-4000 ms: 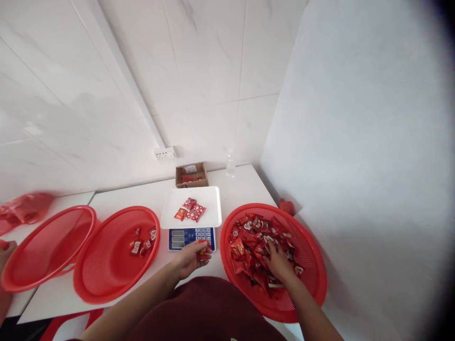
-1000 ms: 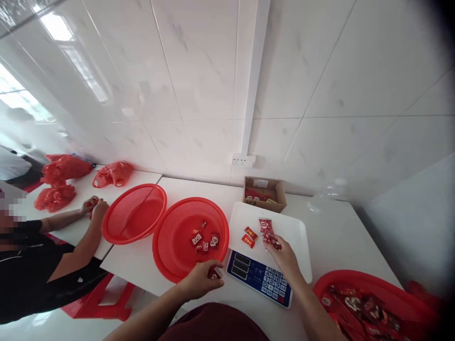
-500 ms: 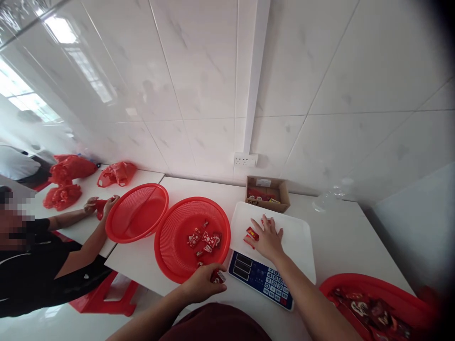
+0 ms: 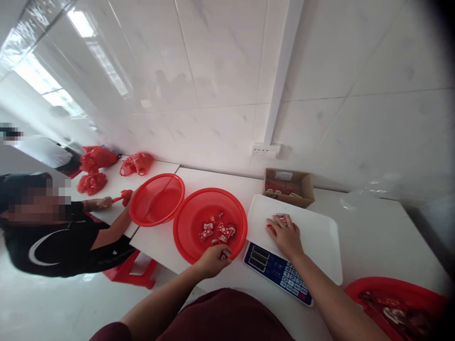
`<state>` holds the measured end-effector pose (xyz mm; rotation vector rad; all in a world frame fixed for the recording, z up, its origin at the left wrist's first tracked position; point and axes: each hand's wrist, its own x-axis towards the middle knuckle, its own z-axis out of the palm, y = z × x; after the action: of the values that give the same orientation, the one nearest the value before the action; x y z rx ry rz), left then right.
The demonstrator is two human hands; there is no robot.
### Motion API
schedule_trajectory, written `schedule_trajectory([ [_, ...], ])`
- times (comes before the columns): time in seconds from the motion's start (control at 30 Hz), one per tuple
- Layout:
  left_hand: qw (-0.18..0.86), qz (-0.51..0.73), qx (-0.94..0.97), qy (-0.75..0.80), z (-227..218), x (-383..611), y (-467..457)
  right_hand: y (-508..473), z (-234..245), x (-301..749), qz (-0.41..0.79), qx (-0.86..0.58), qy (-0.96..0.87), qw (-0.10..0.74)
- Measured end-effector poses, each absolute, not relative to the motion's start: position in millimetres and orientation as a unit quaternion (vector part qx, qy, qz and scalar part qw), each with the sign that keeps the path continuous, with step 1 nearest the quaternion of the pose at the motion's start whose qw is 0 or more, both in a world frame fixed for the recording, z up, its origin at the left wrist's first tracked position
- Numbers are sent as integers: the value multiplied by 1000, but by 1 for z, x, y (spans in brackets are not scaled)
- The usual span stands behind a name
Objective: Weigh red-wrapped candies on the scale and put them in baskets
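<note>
My right hand [image 4: 286, 235] lies palm down on the white tray of the scale [image 4: 316, 237], fingers together over several red candy packets [image 4: 283, 219] that peek out from under them. My left hand [image 4: 213, 260] is closed on a small red candy packet [image 4: 224, 254] at the near rim of a red basket [image 4: 188, 222]. That basket holds several red and white candy packets [image 4: 218, 230]. The scale's blue keypad [image 4: 280, 272] faces me.
A second red basket [image 4: 156, 199] sits further left. A brown cardboard box [image 4: 288, 187] stands by the wall. Another red basket of candies [image 4: 394, 308] is at lower right. A person in black sits at left, handling red bags [image 4: 95, 166].
My right hand has slid slightly leftward over the packets on the scale tray. My left hand has moved up to the basket rim. The view has tilted and shifted right.
</note>
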<state>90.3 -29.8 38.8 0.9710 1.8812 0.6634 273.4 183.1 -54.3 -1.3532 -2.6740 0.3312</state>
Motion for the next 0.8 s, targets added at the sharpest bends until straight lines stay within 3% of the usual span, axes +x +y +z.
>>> schedule_trajectory([
  [0.13, 517, 384, 211, 735, 28, 76, -20, 167, -41, 262, 183, -456, -858, 148],
  [0.23, 486, 463, 177, 719, 24, 90, -3, 128, -22, 244, 419, -408, -778, 229],
  [0.33, 396, 445, 355, 720, 28, 122, 10, 87, -4, 227, 675, -409, -575, 216],
  [0.4, 349, 392, 497, 690, 32, 141, 10, 71, 4, 222, 757, -410, -459, 218],
  [0.57, 262, 275, 697, 608, 22, 130, -2, 71, 13, 237, 829, -454, -174, 276],
  [0.7, 235, 221, 568, 757, -15, 52, 1, 63, 19, 256, 868, -392, -36, 302],
  [0.8, 278, 86, 461, 838, -44, -8, 6, 48, 23, 268, 849, -414, 53, 323],
])
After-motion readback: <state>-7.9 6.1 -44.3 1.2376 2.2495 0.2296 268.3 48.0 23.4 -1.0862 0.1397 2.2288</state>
